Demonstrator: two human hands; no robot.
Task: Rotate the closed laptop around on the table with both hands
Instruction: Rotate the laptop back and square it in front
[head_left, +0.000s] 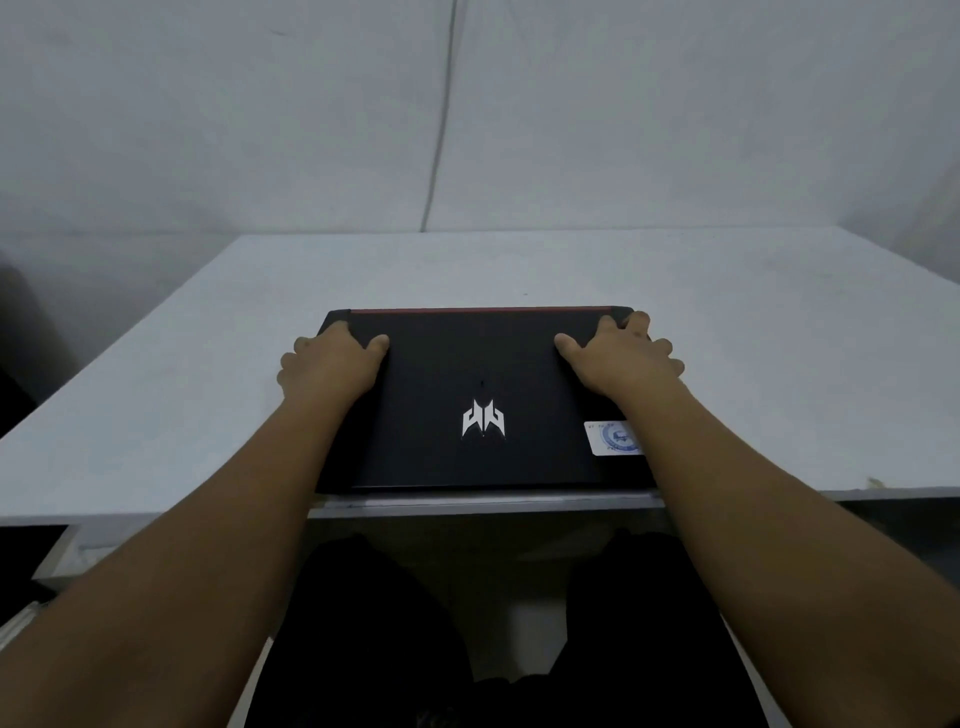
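A closed black laptop (483, 379) with a white logo, a red strip along its far edge and a white sticker near its right side lies flat at the table's near edge. My left hand (332, 361) grips its far left corner, thumb on the lid and fingers curled over the side. My right hand (621, 356) holds the far right corner the same way, fingers wrapped over the right edge. Both forearms reach over the lid and cover its left and right margins.
The white table (753, 338) stretches away from the laptop to a pale wall. A thin cable (441, 130) runs down that wall. Dark-clothed legs (395, 623) show below the table's front edge.
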